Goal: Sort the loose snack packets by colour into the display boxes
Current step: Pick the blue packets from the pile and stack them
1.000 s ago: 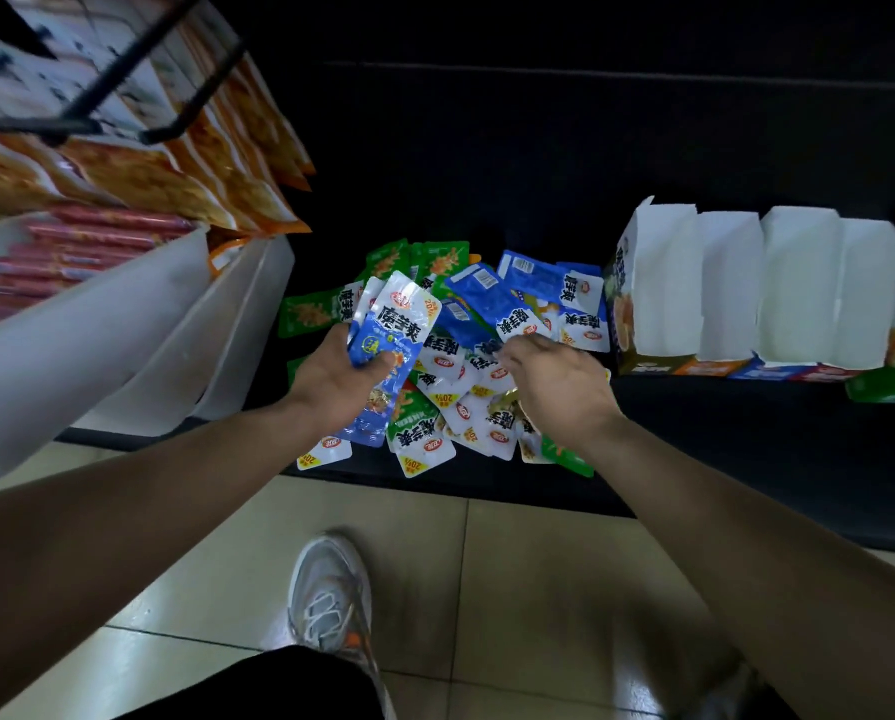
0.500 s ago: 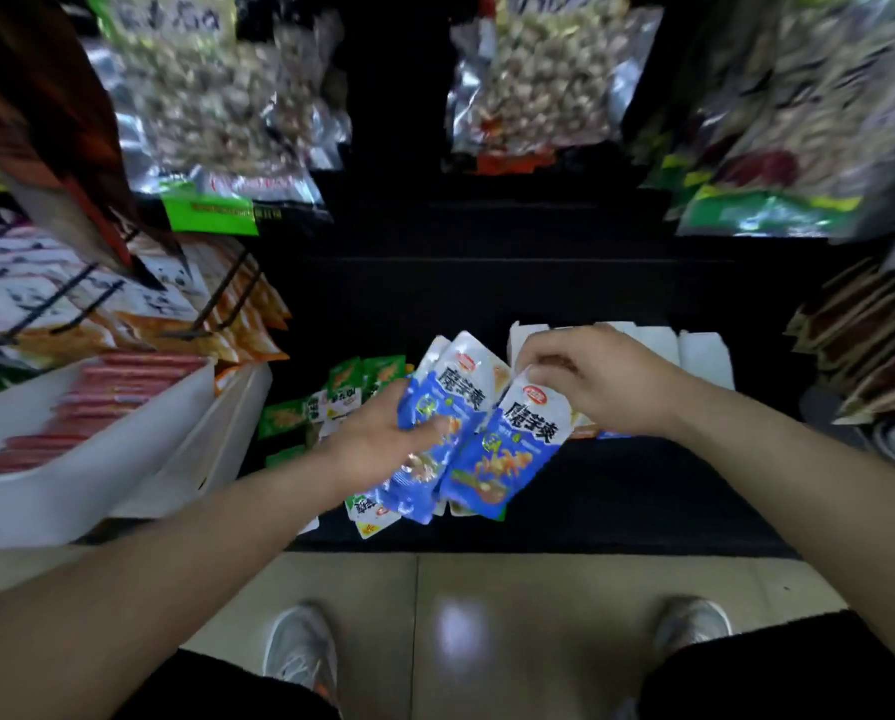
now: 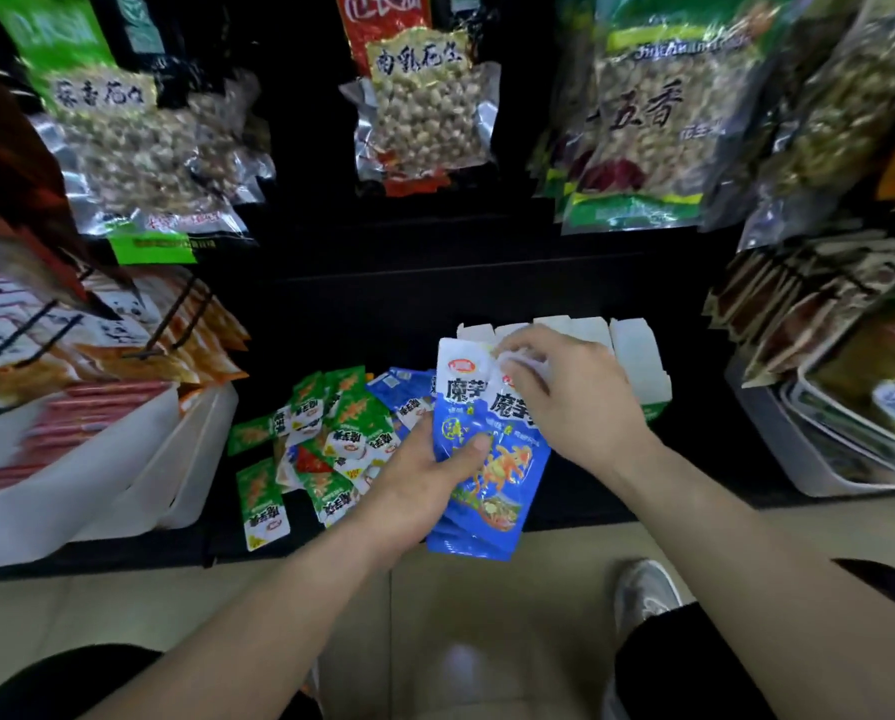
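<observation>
Nearest me, over the tiled floor and one grey shoe, both forearms reach toward the dark shelf. My left hand grips a fanned stack of blue packets, with the thumb pressed across the printed front and the fingers behind. The stack hangs just over the shelf's front edge.

Half a second ago my right hand carried one blue packet beside that stack. Now the packet lies on top of it, and the right fingers pinch the white top edge as they square it up. A second ago the same hand was digging in the pile, so I judge this as one more blue gathered and none boxed yet.

To the left, the loose pile lies on the shelf. It shows mostly green packets, with a few blue ones at the back. Just behind my right hand stands the row of white display boxes, and I cannot see what is inside them. A white tub sits far left. Furthest off, bags of nuts hang above.
</observation>
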`<control>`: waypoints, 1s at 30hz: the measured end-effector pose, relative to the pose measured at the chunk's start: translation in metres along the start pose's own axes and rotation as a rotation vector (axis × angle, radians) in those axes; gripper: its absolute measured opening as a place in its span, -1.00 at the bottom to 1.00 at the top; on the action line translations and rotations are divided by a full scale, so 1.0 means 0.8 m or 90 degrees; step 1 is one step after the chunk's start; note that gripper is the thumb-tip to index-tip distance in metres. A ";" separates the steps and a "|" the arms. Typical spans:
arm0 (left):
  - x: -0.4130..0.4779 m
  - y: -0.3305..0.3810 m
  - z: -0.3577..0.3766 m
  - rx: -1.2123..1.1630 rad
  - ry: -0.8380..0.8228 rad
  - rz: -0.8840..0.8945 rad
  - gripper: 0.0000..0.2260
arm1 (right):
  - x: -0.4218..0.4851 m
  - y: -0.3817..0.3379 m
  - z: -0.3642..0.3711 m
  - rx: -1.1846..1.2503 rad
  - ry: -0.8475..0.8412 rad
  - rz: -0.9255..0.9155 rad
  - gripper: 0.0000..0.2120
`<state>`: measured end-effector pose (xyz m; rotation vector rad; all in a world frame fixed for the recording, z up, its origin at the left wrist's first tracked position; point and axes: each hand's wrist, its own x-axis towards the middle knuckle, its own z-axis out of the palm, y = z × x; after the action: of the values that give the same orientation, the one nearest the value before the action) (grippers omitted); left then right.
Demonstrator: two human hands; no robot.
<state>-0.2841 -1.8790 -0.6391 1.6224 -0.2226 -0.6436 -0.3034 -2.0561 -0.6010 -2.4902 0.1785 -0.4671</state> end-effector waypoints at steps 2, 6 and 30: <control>0.012 -0.002 0.002 -0.007 0.036 0.001 -0.76 | 0.003 0.003 0.011 0.153 0.032 0.111 -0.68; 0.039 -0.009 -0.002 -0.050 0.146 0.009 -0.76 | 0.009 0.008 0.035 0.362 0.051 0.302 -0.30; 0.102 -0.027 -0.019 -0.061 0.145 0.001 -0.81 | 0.030 0.057 0.079 0.496 -0.183 0.314 -0.83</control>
<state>-0.2141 -1.9029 -0.6818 1.5885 -0.0257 -0.4560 -0.2587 -2.0655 -0.6685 -1.6424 0.3943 0.0433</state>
